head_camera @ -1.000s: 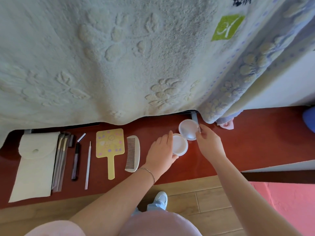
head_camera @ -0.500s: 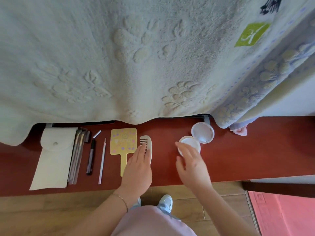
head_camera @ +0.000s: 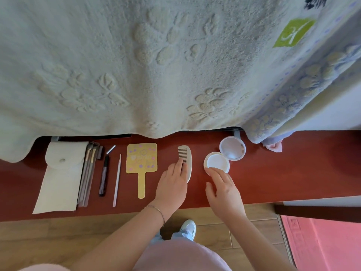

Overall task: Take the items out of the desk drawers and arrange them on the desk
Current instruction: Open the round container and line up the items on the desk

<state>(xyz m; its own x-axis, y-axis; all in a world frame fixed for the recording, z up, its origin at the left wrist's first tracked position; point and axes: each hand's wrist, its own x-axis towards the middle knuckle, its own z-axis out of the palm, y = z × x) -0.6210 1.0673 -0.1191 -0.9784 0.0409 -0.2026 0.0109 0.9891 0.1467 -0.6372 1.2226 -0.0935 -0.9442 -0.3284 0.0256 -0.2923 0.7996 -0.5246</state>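
One comb [head_camera: 186, 161], one compact [head_camera: 217, 163], perhaps three brushes [head_camera: 88, 173].

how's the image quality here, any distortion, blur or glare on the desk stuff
Head view: wide-angle bending, the desk edge bows and the blanket looms large; daylight is soft, with only faint shadows under the left hand and right hand; the open compact looks bright white, its surface detail washed out; comb teeth stay sharp, little motion blur.

A home bedroom or dressing corner: a flower-embossed blanket [head_camera: 156, 65] hangs over a red tabletop [head_camera: 273, 173], where a comb [head_camera: 187, 159], hand mirror [head_camera: 141, 163] and makeup brushes [head_camera: 88, 173] lie, above a wood-plank floor [head_camera: 58, 237].
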